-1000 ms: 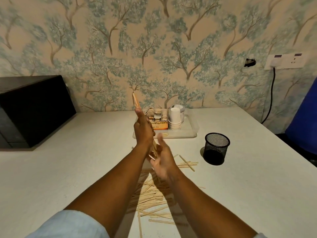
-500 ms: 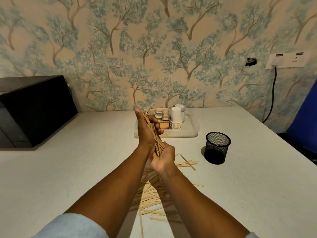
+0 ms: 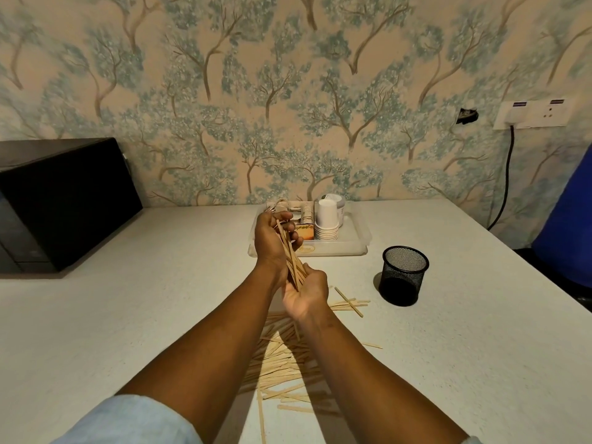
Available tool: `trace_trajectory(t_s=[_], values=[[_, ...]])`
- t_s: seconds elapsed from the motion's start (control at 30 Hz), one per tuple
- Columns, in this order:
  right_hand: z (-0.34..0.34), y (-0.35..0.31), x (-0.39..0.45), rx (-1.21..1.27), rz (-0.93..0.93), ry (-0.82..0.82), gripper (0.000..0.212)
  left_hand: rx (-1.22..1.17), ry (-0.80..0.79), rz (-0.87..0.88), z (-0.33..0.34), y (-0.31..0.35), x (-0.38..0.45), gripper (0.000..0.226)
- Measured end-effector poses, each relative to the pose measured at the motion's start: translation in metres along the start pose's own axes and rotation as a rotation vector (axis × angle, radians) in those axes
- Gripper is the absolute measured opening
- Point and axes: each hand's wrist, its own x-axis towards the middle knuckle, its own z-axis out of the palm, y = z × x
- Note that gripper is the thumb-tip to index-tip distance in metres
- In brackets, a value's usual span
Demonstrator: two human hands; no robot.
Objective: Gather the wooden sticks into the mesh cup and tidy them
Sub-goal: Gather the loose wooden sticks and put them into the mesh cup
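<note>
A bundle of thin wooden sticks [image 3: 291,255] stands tilted between my two hands above the table. My left hand [image 3: 270,241] is wrapped around the bundle's upper part. My right hand [image 3: 306,294] cups the bundle's lower end from below, palm up. Many more loose wooden sticks [image 3: 282,363] lie scattered on the white table under my forearms, and a few [image 3: 349,303] lie to the right of my right hand. The black mesh cup [image 3: 403,274] stands upright and looks empty, to the right of my hands.
A clear plastic tray [image 3: 358,248] behind my hands holds a stack of white paper cups [image 3: 326,219] and small boxes. A black microwave [image 3: 61,203] sits at the far left. A wall socket [image 3: 533,113] with a black cable and a blue object [image 3: 567,225] are at the right.
My left hand came down from holding sticks high and closed around the bundle. My right hand closed under the bundle's lower end. Both hands have barely shifted in the last half second.
</note>
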Motion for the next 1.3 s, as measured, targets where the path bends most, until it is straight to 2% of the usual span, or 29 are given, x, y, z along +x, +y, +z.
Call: trace_trajectory(t_s=[0.17,0.3,0.43,0.63,0.77,0.87,1.03,1.3], values=[[0.001,0.001,0.002,-0.027,-0.014,0.038,0.028,0.101,0.044,-0.019,0.005,0.0,0.001,0.019],[0.004,0.004,0.006,-0.057,-0.001,0.014,0.033,0.146,0.047,-0.068,0.004,-0.005,0.0,0.02],[0.001,0.002,0.007,-0.075,0.0,0.063,0.032,0.224,0.077,-0.062,0.004,-0.005,0.001,0.03],[0.005,0.003,0.005,-0.063,-0.009,0.051,0.032,0.218,0.04,-0.029,0.009,-0.005,0.001,0.026],[0.007,0.003,0.003,-0.069,-0.003,0.004,0.036,0.118,-0.007,-0.062,0.009,-0.009,0.0,0.021],[0.006,0.003,-0.002,-0.116,0.007,0.006,0.037,0.073,-0.009,-0.068,0.006,-0.01,0.0,0.035],[0.011,0.006,-0.008,-0.15,0.062,0.032,0.036,0.158,0.067,0.018,0.007,-0.016,-0.008,0.057],[0.018,0.004,-0.013,-0.143,0.051,0.032,0.033,0.286,0.065,0.029,0.008,-0.012,-0.009,0.065]])
